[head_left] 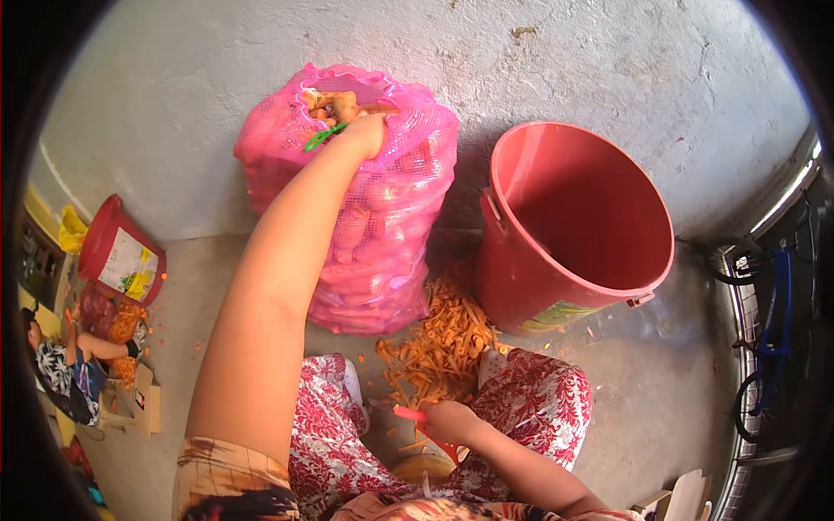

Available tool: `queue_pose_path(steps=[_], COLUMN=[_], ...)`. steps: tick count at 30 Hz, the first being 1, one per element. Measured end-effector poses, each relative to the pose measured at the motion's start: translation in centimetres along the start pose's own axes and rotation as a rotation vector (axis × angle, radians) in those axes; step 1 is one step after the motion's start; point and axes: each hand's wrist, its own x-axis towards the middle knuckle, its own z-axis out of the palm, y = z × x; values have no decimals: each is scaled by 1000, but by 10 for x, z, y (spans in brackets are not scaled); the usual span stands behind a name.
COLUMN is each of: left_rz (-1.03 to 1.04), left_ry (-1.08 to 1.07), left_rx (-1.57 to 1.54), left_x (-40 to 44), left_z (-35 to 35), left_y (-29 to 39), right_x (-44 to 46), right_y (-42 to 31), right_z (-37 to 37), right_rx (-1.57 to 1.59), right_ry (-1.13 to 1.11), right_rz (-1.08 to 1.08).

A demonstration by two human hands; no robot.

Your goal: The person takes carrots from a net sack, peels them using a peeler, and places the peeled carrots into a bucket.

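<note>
My left hand [368, 134] reaches into the open top of a tall pink mesh sack [382, 200]. Carrots [344, 106] show in the sack's mouth, close to my fingers, which are mostly hidden by the hand and the mesh. Something green [323, 137], like a strip or tie, lies by my wrist. Low between my knees, my right hand [450, 423] is closed around the pink handle of a knife [408, 413], its thin blade pointing left. Below the sack, a heap of orange peelings [447, 334] covers the floor.
A big red bucket [569, 286] stands right of the sack, against the grey wall [521, 61]. A yellowish container [426, 469] sits between my legs. At far left, another person [65, 369] sits near a red bucket [113, 252]. A bicycle [769, 347] stands at right.
</note>
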Motion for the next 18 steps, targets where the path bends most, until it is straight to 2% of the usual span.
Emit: queue_pose_path(steps=[1, 4, 11, 18], left_rz=[-72, -204, -345, -420], left_ry=[1, -95, -234, -227], left_rx=[-222, -314, 31, 100], left_x=[7, 7, 1, 2], left_z=[8, 6, -17, -24], left_y=[-2, 2, 50, 48], right_x=[0, -2, -1, -2], right_y=[0, 0, -3, -7], right_z=[0, -1, -3, -8], right_rx=[5, 11, 1, 9], right_ry=[3, 6, 2, -6], right_rz=[-2, -4, -2, -1])
